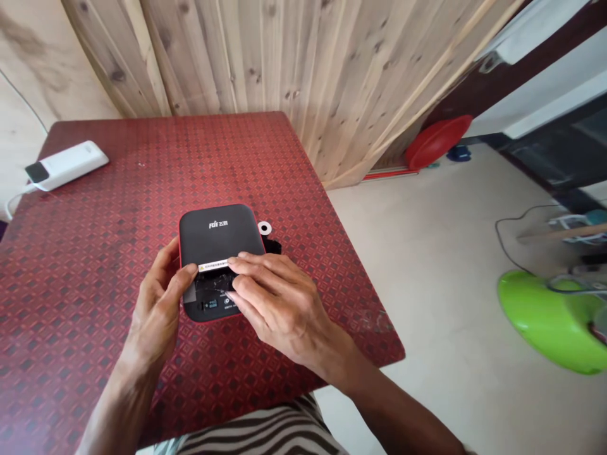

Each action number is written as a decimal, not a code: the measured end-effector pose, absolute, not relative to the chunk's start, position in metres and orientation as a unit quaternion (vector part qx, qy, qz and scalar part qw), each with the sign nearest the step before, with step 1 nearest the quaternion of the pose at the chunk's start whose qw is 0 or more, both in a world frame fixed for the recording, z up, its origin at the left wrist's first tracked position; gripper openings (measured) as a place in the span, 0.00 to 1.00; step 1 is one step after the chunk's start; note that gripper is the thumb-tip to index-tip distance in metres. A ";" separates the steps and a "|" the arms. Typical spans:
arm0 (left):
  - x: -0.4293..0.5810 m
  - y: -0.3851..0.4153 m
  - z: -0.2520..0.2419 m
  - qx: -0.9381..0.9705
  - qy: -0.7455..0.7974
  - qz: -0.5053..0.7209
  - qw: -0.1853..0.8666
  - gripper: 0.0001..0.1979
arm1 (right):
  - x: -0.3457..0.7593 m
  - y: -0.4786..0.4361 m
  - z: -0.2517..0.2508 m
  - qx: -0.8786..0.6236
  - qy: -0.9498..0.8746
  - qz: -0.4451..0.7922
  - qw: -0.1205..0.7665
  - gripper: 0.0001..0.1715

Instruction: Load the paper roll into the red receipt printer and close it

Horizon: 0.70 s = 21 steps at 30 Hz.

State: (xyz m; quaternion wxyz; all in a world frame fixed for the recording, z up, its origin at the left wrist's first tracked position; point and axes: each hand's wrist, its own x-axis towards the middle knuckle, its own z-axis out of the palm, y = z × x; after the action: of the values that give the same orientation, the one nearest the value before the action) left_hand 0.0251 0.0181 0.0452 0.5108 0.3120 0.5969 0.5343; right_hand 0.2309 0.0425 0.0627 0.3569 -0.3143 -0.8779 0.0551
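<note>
A flat black device with a red rim [218, 237], which looks like a digital scale, lies on the patterned red table [118, 253]. My left hand [159, 303] grips its left edge, the thumb at the left end of a white label strip [213, 266] with a warning triangle. My right hand [279, 297] is bent over the lower right part, fingertips close together at the strip's right end. Below the strip is a dark glossy, wrinkled surface, perhaps film. Whether my right fingers pinch anything is hidden. Small printed markings show along the bottom panel.
Just right of the device are a small white ring [264, 228] and a black object [272, 245], partly covered. A white power bank [71, 165] with a cable rests at the table's far left. On the floor at right stands a green plastic stool or basin [545, 316].
</note>
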 end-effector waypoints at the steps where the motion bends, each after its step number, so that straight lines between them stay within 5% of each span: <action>1: 0.025 0.018 0.045 0.320 0.593 0.538 0.507 0.35 | 0.230 0.042 0.063 -0.316 -0.877 0.054 0.357 0.05; 12: 0.017 0.010 0.039 0.322 0.555 0.564 0.519 0.30 | 0.237 0.041 0.065 -0.321 -0.848 0.107 0.408 0.02; 21: 0.012 -0.004 0.041 0.333 0.586 0.539 0.506 0.27 | 0.266 0.030 0.049 -0.424 -0.763 0.132 0.471 0.09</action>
State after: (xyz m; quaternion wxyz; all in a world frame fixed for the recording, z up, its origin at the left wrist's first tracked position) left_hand 0.0123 -0.0042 0.0411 0.5057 0.3330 0.5855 0.5390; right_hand 0.2662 0.0301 0.0493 0.4705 -0.4237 -0.7626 0.1324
